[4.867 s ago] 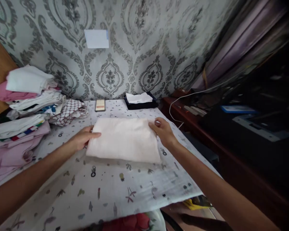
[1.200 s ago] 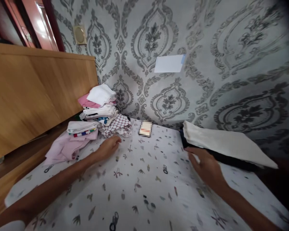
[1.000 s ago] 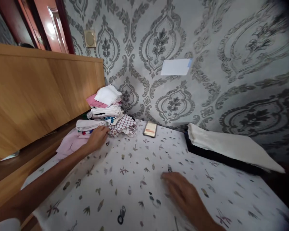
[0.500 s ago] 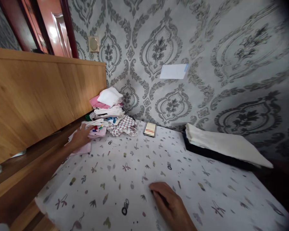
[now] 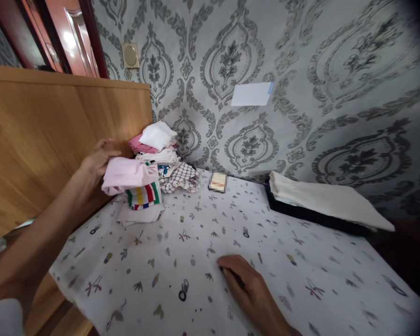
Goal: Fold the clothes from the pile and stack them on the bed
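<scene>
My left hand [image 5: 101, 156] is at the upper left edge of a folded pink garment [image 5: 130, 173], slightly blurred, its fingers stretched out and nothing visible in them. Under that garment lies a cloth with green, yellow, red and white stripes [image 5: 145, 196], and a pale folded cloth [image 5: 140, 214] forms the bottom of this small stack. Curled fingers mark my right hand [image 5: 247, 289], which rests on the patterned sheet [image 5: 196, 252] with nothing seen in it. Behind the small stack rises a pile of folded clothes [image 5: 157, 156], topped by a white cloth [image 5: 158, 135].
A wooden panel [image 5: 66, 126] borders the left side. White cloth with a heart-like pattern [image 5: 182, 178] lies beside the pile, near a small blurred-out packet [image 5: 217, 182]. On the right, cream folded fabric [image 5: 325, 200] lies on a black base [image 5: 311, 219] along the papered wall [image 5: 248, 135].
My left hand has moved up and left from the stack's side. The pink garment now sits on top, higher than before, with the stripes showing. My right hand stays put.
</scene>
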`<state>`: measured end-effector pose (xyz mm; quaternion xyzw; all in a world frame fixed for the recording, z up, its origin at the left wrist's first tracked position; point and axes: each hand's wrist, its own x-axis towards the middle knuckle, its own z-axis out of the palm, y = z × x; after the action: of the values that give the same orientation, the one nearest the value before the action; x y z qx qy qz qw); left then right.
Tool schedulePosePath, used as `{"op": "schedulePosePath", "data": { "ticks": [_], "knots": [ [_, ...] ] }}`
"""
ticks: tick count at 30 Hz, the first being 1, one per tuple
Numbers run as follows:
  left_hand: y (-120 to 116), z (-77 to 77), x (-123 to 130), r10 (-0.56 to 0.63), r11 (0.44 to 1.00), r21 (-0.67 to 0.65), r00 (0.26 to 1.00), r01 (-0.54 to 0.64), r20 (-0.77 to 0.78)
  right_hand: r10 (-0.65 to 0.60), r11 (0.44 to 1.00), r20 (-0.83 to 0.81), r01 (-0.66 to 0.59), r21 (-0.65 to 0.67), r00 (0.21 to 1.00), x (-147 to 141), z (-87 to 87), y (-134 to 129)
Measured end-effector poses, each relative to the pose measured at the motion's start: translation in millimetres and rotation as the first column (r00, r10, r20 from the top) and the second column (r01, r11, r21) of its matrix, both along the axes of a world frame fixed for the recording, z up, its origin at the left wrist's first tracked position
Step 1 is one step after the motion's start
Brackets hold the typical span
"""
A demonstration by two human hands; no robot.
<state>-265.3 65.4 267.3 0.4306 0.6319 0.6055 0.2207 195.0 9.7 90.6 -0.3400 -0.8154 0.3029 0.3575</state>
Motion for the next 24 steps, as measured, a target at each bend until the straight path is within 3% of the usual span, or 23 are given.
{"op": "schedulePosePath", "data": {
  "ticks": [2,5,9,11,13,16,18,20,21,22,23,24],
  "knots": [
    [5,18.8,5,0.048,0.983,0.168,0.991,-0.068,0.121,0.003,1.000,-0.005,-0.003,-0.006,1.000,0,-0.1,0],
    [11,42.7,25,0.047,0.909,0.398,0.979,-0.123,0.196,0.009,0.999,-0.010,-0.010,-0.043,1.000,0,1.0,-1],
    [5,60.2,77,-0.058,0.875,0.483,0.985,-0.027,0.161,-0.024,0.979,-0.045,0.015,-0.206,0.999,0,7.4,-2],
    [-6,60.7,113,-0.146,0.868,0.495,0.974,0.043,0.171,-0.094,0.928,-0.118,0.044,-0.371,0.989,-1,13.8,-1],
    [-20,54.3,149,-0.267,0.860,0.492,0.940,0.134,0.211,-0.164,0.820,-0.255,-0.012,-0.573,0.953,-2,21.5,0],
    [-36,27.3,186,-0.476,0.847,0.427,0.809,0.316,0.345,-0.242,0.596,-0.478,-0.259,-0.760,0.845,-4,31.0,4],
    [-38,-4.5,193,-0.583,0.811,0.232,0.714,0.536,0.388,-0.283,0.500,-0.556,-0.375,-0.781,0.782,-4,32.1,6],
    [-33,-42.8,188,-0.664,0.677,-0.136,0.680,0.723,0.312,-0.323,0.458,-0.578,-0.411,-0.788,0.749,-3,27.9,5],
    [-30,-61.4,185,-0.707,0.597,-0.332,0.675,0.730,0.213,-0.342,0.447,-0.578,-0.413,-0.794,0.741,-2,24.3,4],
    [-27,-77.7,181,-0.743,0.563,-0.475,0.666,0.677,0.069,-0.360,0.441,-0.577,-0.411,-0.798,0.733,-1,20.2,3],
    [-27,-90.5,179,-0.767,0.565,-0.559,0.637,0.607,-0.084,-0.377,0.443,-0.578,-0.407,-0.799,0.724,-1,16.1,1],
    [-28,-99.5,180,-0.765,0.605,-0.574,0.602,0.552,-0.228,-0.391,0.452,-0.581,-0.401,-0.797,0.713,-1,12.6,0]
  ]
}}
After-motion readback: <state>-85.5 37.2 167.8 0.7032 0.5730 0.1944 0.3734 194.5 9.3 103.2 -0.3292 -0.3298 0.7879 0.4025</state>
